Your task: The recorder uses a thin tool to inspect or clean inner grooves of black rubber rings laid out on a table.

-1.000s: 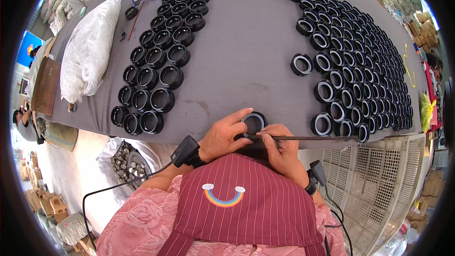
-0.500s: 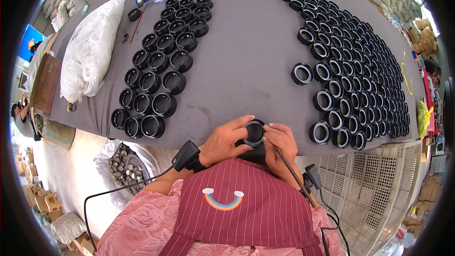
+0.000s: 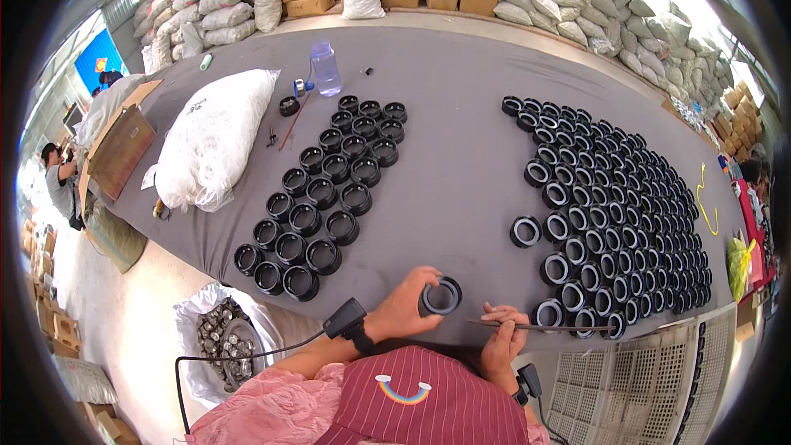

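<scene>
My left hand (image 3: 404, 309) grips a black ring (image 3: 453, 306) with a pale grey inner lining, held by its left side above the table's near edge. Just to the right, my right hand (image 3: 501, 344) is closed around a thin dark rod (image 3: 568, 329), which lies roughly level and points across to the right. The rod's left tip is apart from the ring. To the left stand rows of plain black rings (image 3: 306, 218). A large block of lined black rings (image 3: 610, 239) covers the right side, and one lined ring (image 3: 526, 231) sits slightly apart at its left.
On the grey-covered table (image 3: 445, 165) rest a white plastic bag (image 3: 218, 140), a bottle (image 3: 325, 70) and a reddish stick (image 3: 294, 122). A sack of metal parts (image 3: 222, 338) stands on the floor at left; plastic crates (image 3: 626, 387) are at right. A person (image 3: 62, 181) is far left.
My head view has tilted up, showing more of the far wall. My hands have moved apart: the rod has left the ring and swung to point right, while the ring stays in my left hand.
</scene>
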`<action>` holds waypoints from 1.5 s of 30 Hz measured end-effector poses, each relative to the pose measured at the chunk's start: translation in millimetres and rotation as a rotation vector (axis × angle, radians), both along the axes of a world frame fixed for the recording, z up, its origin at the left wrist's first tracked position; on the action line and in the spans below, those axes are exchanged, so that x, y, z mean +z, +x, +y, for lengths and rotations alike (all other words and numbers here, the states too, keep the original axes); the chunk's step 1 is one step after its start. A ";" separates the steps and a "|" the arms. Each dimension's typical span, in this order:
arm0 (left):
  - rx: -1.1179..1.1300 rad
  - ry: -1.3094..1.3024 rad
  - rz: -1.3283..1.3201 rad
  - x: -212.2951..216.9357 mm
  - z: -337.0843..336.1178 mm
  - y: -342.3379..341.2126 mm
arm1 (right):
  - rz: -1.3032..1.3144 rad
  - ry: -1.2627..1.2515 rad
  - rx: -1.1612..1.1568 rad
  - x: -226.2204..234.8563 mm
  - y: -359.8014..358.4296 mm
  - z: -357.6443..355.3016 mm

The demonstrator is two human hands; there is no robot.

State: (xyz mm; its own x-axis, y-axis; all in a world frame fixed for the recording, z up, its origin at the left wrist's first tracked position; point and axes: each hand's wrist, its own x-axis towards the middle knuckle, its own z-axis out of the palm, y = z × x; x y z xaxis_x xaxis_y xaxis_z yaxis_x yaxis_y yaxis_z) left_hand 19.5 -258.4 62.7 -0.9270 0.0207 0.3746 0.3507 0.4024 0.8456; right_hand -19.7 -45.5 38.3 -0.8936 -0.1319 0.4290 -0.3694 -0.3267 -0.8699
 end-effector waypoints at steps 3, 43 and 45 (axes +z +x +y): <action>0.177 -0.246 0.031 18.5 -16.7 -37.1 | 0.041 0.113 -0.008 -10.4 -1.8 11.0; -0.234 -0.390 -0.009 -5.9 56.2 -171.5 | -0.090 0.033 0.038 -16.6 -4.4 25.8; -0.224 -0.455 0.018 -0.5 45.4 -130.3 | 0.071 0.158 -0.035 -13.6 -7.2 33.0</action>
